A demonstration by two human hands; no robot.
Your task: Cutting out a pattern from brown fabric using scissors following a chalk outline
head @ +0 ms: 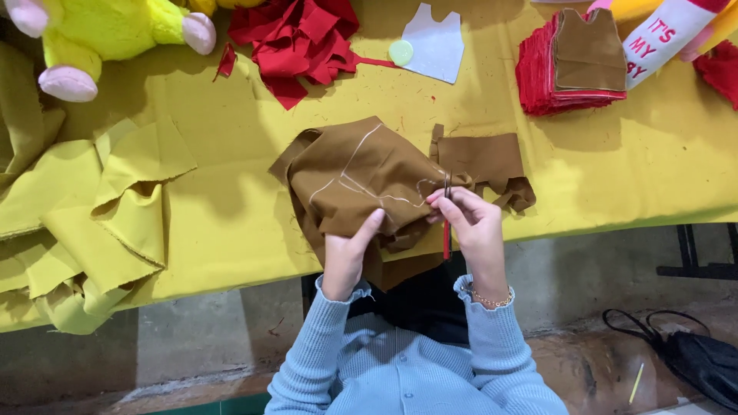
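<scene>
Seen from above, a person in a pale blue knitted top sits at the near edge of a table [231, 238] draped in yellow cloth. Their left hand [347, 253] grips the lower edge of a folded piece of brown fabric [361, 180], thumb on top, fingers tucked beneath. White chalk lines run across the fabric. Their right hand [473, 223], with a thin bracelet at the wrist, is closed around a pair of scissors with red handles [447, 219]; the blades point away from the person and meet the fabric at its right side. The fabric lies at the middle of the near edge, partly hanging over it.

Along the far edge sit a heap of red fabric scraps [296, 38], a white paper pattern [434, 42] with a round pale green disc [400, 52] beside it, and a stack of red cut pieces [542, 77] topped by a brown vest-shaped piece [590, 50]. A yellow plush toy with pink feet [100, 34] lies at the far left corner. Loose yellow cloth [92, 223] is bunched at the left end. A black bag [703, 361] rests on the floor, lower right.
</scene>
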